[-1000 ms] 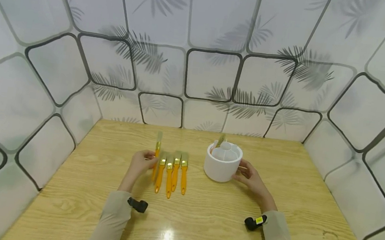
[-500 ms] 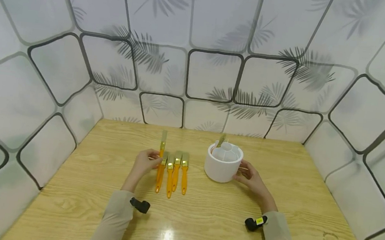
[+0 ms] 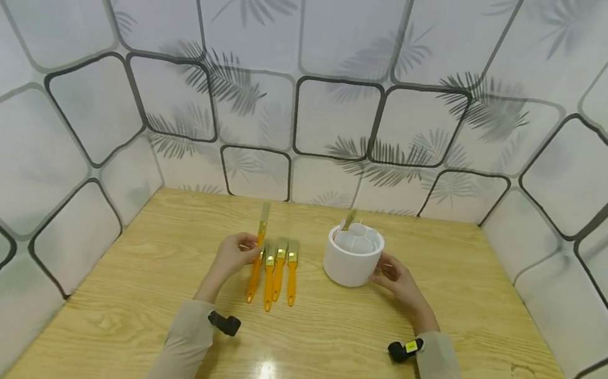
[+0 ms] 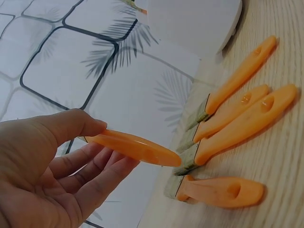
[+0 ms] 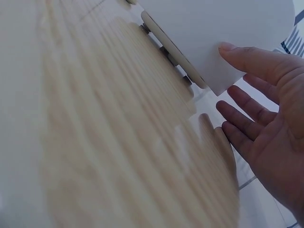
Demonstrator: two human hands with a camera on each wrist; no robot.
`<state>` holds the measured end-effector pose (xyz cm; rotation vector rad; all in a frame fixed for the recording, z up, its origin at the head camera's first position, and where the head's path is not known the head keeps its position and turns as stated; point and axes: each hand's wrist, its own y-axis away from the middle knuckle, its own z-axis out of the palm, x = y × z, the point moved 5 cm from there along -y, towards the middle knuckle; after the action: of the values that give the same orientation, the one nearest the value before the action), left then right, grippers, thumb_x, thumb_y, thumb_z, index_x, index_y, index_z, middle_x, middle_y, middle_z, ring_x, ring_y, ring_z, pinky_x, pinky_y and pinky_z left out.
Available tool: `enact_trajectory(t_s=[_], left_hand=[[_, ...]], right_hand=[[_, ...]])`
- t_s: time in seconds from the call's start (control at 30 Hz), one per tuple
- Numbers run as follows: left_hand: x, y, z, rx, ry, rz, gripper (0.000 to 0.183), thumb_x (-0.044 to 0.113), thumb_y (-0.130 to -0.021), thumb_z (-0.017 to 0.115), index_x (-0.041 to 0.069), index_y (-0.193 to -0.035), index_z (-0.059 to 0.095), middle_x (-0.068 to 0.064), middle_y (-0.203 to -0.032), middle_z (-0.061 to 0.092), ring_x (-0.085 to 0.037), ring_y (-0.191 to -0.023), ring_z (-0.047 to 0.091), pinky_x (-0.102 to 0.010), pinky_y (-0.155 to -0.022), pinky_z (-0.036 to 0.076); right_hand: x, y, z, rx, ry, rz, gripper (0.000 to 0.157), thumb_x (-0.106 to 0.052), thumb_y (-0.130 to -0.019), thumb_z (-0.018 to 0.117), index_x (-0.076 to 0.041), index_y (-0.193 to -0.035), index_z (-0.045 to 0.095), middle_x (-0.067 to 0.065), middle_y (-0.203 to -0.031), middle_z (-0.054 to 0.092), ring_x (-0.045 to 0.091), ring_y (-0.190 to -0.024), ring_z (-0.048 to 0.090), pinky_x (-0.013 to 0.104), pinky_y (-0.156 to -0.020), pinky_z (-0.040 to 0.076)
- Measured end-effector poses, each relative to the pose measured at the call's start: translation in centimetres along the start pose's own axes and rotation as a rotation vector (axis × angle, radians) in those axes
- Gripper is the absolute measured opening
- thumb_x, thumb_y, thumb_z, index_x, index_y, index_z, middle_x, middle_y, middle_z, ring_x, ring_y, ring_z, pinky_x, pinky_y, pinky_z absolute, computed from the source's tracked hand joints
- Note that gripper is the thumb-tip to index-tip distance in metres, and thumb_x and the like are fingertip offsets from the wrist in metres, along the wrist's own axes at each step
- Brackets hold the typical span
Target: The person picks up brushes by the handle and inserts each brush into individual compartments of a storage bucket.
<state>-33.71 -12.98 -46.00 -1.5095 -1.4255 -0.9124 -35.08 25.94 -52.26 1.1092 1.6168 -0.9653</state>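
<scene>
My left hand [image 3: 234, 255] pinches a flat paintbrush [image 3: 262, 230] between thumb and fingers, bristles up. The left wrist view shows its orange handle [image 4: 137, 146] raised off the table. Just right of that hand, several similar paintbrushes [image 3: 269, 276] lie side by side, bristles pointing away from me. A white round organizer [image 3: 350, 268] with compartments stands farther right. One paintbrush [image 3: 349, 221] leans in its back left part. My right hand [image 3: 399, 283] is at the organizer's right side. In the right wrist view, the thumb [image 5: 251, 61] rests on its wall, while the other fingers are spread and loosely extended.
The wooden table [image 3: 319, 354] carries everything. Patterned wall panels [image 3: 334, 118] close it off at the back and on both sides. Small dark feet [image 5: 168, 54] show under the organizer's base. A small black camera sits on each wrist.
My left hand has shifted a little to the right with the paintbrush, which now overlaps the leftmost lying brush in the head view. The right hand and organizer stay put.
</scene>
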Motion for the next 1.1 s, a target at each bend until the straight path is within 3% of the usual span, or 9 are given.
enact_trajectory(t_s=[0.17, 0.37, 0.53, 0.83, 1.1], left_hand=[[0.6, 0.0, 0.4, -0.007, -0.006, -0.022, 0.026, 0.007, -0.083, 0.068, -0.002, -0.107, 0.063, -0.016, -0.093, 0.061, -0.018, -0.077, 0.061, -0.026, -0.064, 0.057], [1.5, -0.1, 0.8, -0.014, -0.005, 0.007, 0.028, 0.008, -0.082, 0.069, -0.002, -0.108, 0.063, -0.016, -0.093, 0.062, -0.021, -0.079, 0.062, -0.028, -0.065, 0.057], [1.7, -0.2, 1.4, -0.014, 0.003, 0.017, 0.028, 0.007, -0.082, 0.069, -0.002, -0.107, 0.063, -0.015, -0.092, 0.062, -0.024, -0.081, 0.062, -0.029, -0.066, 0.057], [2.3, -0.3, 2.4, -0.012, -0.025, 0.057, 0.027, 0.009, -0.081, 0.069, 0.000, -0.106, 0.065, -0.014, -0.093, 0.065, -0.025, -0.082, 0.063, -0.030, -0.067, 0.056], [3.4, -0.2, 3.4, -0.018, -0.014, 0.090, 0.026, 0.012, -0.082, 0.070, 0.002, -0.106, 0.065, -0.013, -0.093, 0.065, -0.024, -0.082, 0.064, -0.030, -0.066, 0.056]], right_hand=[[-0.7, 0.2, 0.0, -0.009, -0.026, -0.006, 0.060, -0.006, -0.086, 0.064, -0.003, -0.139, 0.036, 0.022, -0.139, 0.039, 0.040, -0.127, 0.035, 0.055, -0.110, 0.023], [-2.5, 0.9, 0.5, -0.029, -0.058, -0.005, 0.057, -0.002, -0.087, 0.061, 0.002, -0.137, 0.034, 0.025, -0.141, 0.034, 0.045, -0.128, 0.033, 0.057, -0.108, 0.024], [-2.8, 1.0, 0.5, -0.025, -0.059, 0.018, 0.055, -0.002, -0.088, 0.061, 0.002, -0.136, 0.034, 0.025, -0.141, 0.034, 0.044, -0.129, 0.033, 0.056, -0.109, 0.024], [-1.1, 0.4, 0.2, -0.021, -0.066, 0.007, 0.054, -0.004, -0.088, 0.061, 0.001, -0.135, 0.036, 0.023, -0.140, 0.036, 0.043, -0.128, 0.034, 0.056, -0.108, 0.024], [0.0, 0.1, -0.1, 0.003, -0.034, 0.000, 0.053, -0.014, -0.086, 0.066, -0.004, -0.131, 0.041, 0.017, -0.137, 0.041, 0.036, -0.127, 0.039, 0.049, -0.109, 0.029]])
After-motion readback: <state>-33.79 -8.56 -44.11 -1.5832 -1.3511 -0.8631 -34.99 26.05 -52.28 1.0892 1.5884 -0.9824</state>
